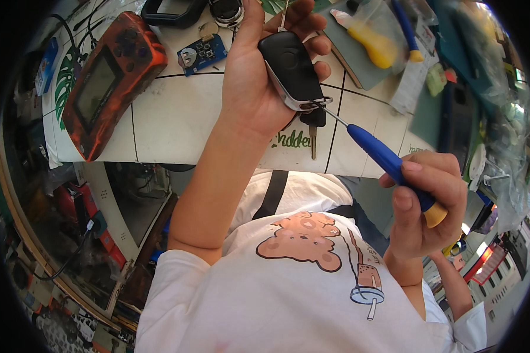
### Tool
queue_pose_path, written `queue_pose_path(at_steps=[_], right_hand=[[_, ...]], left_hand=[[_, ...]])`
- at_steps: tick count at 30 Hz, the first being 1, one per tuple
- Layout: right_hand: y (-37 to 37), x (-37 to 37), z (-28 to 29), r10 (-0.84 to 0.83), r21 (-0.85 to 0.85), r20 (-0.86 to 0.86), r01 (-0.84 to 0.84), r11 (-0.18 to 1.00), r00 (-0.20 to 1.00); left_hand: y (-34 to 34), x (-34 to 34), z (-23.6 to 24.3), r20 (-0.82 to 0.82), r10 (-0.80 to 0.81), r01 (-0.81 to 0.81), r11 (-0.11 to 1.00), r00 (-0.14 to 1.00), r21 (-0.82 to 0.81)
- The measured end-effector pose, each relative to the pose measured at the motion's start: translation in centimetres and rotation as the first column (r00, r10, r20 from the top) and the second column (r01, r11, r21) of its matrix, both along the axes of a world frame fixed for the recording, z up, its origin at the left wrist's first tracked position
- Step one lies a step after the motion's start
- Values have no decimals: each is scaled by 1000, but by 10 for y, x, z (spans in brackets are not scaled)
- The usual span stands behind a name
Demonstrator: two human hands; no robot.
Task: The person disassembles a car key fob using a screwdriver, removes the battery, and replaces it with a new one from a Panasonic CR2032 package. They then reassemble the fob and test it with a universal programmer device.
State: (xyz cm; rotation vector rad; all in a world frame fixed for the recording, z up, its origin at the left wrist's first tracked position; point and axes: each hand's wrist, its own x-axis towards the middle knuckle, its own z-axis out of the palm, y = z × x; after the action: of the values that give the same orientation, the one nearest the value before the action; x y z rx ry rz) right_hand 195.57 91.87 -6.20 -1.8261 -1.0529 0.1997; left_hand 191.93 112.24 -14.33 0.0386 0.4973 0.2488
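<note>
My left hand (245, 94) lies palm up above the tiled tabletop, its fingers bent round a black car key fob (288, 62) with a silver edge. From the fob's near end hangs a small metal ring, and below it a key (313, 138) with a black head. My right hand (429, 203) grips the blue handle of a screwdriver (374, 144) with a yellow end cap. The screwdriver's thin shaft points up and left, and its tip meets the fob's near end by the ring. Whether the tip sits inside a gap there I cannot tell.
A small blue circuit board (205, 54) with buttons lies left of my left hand. Further left is an orange-red handheld device (115, 79) with a screen. At the back right are a grey-green flat pad (362, 65), a yellow-handled tool (374, 47) and another blue screwdriver (406, 26).
</note>
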Motion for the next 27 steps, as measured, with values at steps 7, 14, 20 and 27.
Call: queue_pose_path(at_steps=[7, 14, 20, 27], right_hand=[[19, 2, 23, -22, -185, -11, 20, 983, 1000], [43, 1, 40, 40, -420, 76, -4, 907, 996], [40, 1, 33, 60, -339, -16, -62, 939, 998], [37, 2, 32, 119, -329, -203, -182, 927, 972]], left_hand=[[2, -4, 14, -22, -81, 84, 974, 996, 208], [-2, -6, -6, 89, -175, 129, 916, 981, 379], [-6, -4, 0, 6, -249, 211, 834, 969, 510], [-5, -1, -3, 120, -206, 80, 756, 971, 650]])
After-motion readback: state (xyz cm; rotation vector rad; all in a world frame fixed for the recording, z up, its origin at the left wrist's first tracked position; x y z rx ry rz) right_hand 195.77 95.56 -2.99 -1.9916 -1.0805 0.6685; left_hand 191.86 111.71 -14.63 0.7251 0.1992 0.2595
